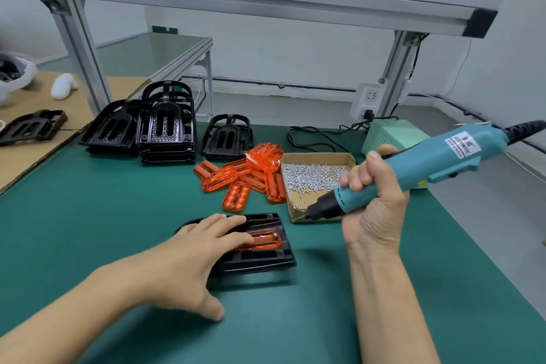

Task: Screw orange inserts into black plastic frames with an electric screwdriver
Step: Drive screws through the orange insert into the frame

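The left hand [192, 248] pressed flat-fingered on a stiff, light-looking black frame [266, 263] holding its brittle-seeming orange insert [266, 241], while, at three o'clock, the right hand [375, 201] gripped the screwdriver [413, 168].

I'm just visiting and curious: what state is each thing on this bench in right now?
Left hand: flat, pressing on the frame.
Black frame: lying on the green mat, orange insert seated in it.
Right hand: gripping the electric screwdriver, tip down in the screw box.
Screw box: open, holding loose screws.
Spare orange inserts: loose pile.
Spare black frames: stacked.
Power strip: red light on.
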### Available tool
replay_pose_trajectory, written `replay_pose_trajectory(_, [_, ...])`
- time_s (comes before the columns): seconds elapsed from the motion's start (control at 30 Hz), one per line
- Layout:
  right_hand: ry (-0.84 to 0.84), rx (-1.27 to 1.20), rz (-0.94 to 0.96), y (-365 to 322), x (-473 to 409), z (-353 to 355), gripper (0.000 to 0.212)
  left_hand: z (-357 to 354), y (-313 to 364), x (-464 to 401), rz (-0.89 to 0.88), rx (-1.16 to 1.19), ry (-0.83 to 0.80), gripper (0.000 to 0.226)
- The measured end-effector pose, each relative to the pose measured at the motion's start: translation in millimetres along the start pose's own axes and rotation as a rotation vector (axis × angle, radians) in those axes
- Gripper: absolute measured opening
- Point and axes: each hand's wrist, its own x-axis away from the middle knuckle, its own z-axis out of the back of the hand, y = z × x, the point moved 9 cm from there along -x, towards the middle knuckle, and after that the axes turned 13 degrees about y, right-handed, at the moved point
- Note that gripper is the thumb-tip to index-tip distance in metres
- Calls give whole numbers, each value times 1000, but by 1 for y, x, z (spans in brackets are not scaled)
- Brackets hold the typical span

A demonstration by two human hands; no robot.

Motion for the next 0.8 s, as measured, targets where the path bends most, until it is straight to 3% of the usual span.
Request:
replay_pose_trajectory(0.07, [5, -1, -2, 0, 0, 0, 17, 18, 1, -9, -5, 36, 123, 73])
replay_pose_trajectory(0.13, [10, -7, -1, -1, 0, 0, 16, 36, -2, -16, 27, 175, 125, 55])
replay_pose_trajectory(0.23, [26, -27, 9, -5, -3, 4, 16, 55, -10, -28, 93, 671, -8, 34])
replay_pose_trajectory(0.3, [39, -40, 17, -8, -5, 6, 17, 56, -14, -37, 151, 1029, -163, 34])
replay_pose_trajectory(0.37, [51, -54, 15, -10, -6, 9, 19, 49, -17, -44, 211, 1200, -274, 42])
replay_pose_trajectory(0.43, [56, -70, 9, -10, -8, 11, 20, 39, -22, -51, 262, 1201, -273, 48])
replay_pose_trajectory(0.57, [67, -78, 18, -12, -10, 13, 18, 43, -39, -48, 256, 1165, -181, 33])
replay_pose_trajectory(0.67, [88, -76, 18, -13, -12, 16, 19, 56, -55, -28, 241, 1113, -116, 37])
replay_pose_trajectory(0.8, [95, -80, 12, -13, -13, 17, 21, 57, -69, 8, 100, 651, 154, 44])
